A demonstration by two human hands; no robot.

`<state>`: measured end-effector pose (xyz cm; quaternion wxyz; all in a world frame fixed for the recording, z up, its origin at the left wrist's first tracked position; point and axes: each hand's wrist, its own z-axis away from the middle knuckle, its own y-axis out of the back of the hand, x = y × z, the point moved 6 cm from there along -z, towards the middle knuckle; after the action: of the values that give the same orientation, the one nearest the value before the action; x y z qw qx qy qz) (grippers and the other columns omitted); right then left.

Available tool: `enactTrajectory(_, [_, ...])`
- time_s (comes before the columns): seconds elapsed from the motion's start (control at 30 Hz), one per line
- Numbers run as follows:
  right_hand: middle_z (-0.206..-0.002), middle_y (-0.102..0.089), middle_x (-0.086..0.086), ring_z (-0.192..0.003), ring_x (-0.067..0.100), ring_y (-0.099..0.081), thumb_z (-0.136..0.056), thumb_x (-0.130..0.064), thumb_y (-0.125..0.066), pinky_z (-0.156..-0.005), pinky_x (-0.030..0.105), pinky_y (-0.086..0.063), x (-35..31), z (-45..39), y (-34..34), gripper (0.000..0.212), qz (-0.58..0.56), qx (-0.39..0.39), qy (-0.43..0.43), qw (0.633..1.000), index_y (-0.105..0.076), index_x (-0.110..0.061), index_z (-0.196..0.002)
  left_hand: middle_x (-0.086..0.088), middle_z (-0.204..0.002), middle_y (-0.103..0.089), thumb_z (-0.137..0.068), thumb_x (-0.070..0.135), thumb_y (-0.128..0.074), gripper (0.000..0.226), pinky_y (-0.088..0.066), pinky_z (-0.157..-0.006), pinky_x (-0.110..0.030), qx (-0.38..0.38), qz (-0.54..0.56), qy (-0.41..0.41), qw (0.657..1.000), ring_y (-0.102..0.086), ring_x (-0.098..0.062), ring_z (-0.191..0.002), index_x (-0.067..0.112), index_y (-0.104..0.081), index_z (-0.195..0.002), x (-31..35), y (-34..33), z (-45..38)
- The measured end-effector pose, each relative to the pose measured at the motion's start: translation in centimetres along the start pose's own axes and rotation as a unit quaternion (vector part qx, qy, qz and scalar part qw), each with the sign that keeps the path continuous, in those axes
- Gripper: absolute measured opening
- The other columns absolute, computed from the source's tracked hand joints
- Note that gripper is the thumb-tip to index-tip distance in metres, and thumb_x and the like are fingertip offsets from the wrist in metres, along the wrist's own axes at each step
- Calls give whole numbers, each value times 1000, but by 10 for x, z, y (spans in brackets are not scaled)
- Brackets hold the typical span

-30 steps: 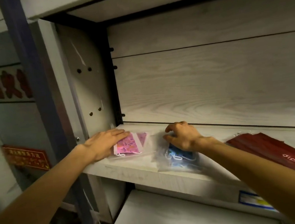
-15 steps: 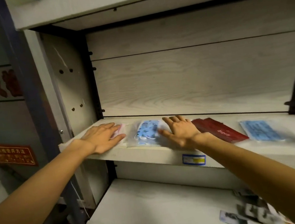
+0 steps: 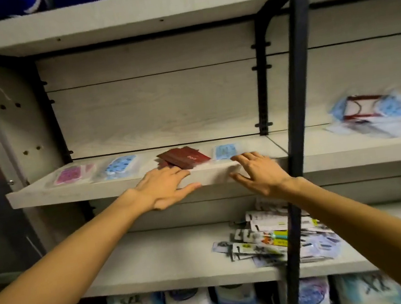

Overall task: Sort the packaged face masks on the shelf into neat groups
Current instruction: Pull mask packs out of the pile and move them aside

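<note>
Both open grips, left hand (image 3: pixel 163 186) and blurred right hand (image 3: pixel 257 172), hold nothing; fingertips hide shelf (image 3: pixel 73 192) edge

On the pale wood-grain shelf board (image 3: pixel 113 187) lie one pink patterned bagged mask (image 3: pixel 69 175), two blue patterned bagged masks (image 3: pixel 119 164) (image 3: pixel 227 151), and one stack of dark red flat packets (image 3: pixel 182 157); its count is unclear.

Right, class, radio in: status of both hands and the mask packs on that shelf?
Left hand and right hand open at shelf edge, holding nothing. Pink pack, two blue packs and dark red packs in a row. Nothing blocking.
</note>
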<state>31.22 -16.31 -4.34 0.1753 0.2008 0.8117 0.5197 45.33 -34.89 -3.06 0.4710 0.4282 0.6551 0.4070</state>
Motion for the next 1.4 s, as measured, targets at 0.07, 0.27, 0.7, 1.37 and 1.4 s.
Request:
enactTrajectory(0.07, [-145, -53, 6, -128, 25, -51, -101, -56, -42, -104, 43, -45, 31, 29, 15, 57, -6, 3, -23, 1000, -43, -22, -147, 3, -142, -57, -87, 83, -6, 88, -47, -102, -42, 5, 6, -27, 1000, -56, -22, -127, 31, -48, -145, 39, 6, -11])
enactTrajectory(0.27, [-137, -58, 9, -116, 26, -58, -102, -45, -50, -96, 42, -52, 120, 90, 59, 46, 2, 17, -101, 995, -47, -21, -141, 2, -138, -62, -92, 82, -19, 79, -50, -96, -41, 27, 73, -91, 993, -61, -20, -120, 32, -49, -144, 139, 26, -60])
enactTrajectory(0.7, [-145, -52, 11, -129, 30, -48, -100, -45, -52, -102, 44, -45, 317, 123, 81, 58, 92, 50, -220, 970, -42, -16, -149, 0, -145, -56, -96, 54, -52, 59, -49, -99, -41, 95, 165, -214, 958, -56, -23, -125, 25, -45, -147, 338, 44, -234])
enactTrajectory(1.37, [-146, -49, 12, -128, 33, -48, -92, -57, -59, -100, 46, -46, 545, 66, 105, 73, 120, 6, -291, 949, -38, -15, -148, -1, -136, -56, -99, 55, -43, 43, -50, -92, -44, 95, 279, -121, 948, -57, -25, -118, 25, -52, -129, 431, 14, -448])
enactTrajectory(1.4, [-147, -49, 12, -129, 33, -48, -92, -55, -60, -102, 46, -46, 553, 65, 105, 72, 114, 0, -288, 951, -38, -16, -149, -1, -135, -56, -98, 57, -45, 45, -50, -91, -44, 91, 275, -115, 950, -57, -26, -116, 25, -52, -129, 436, 14, -454])
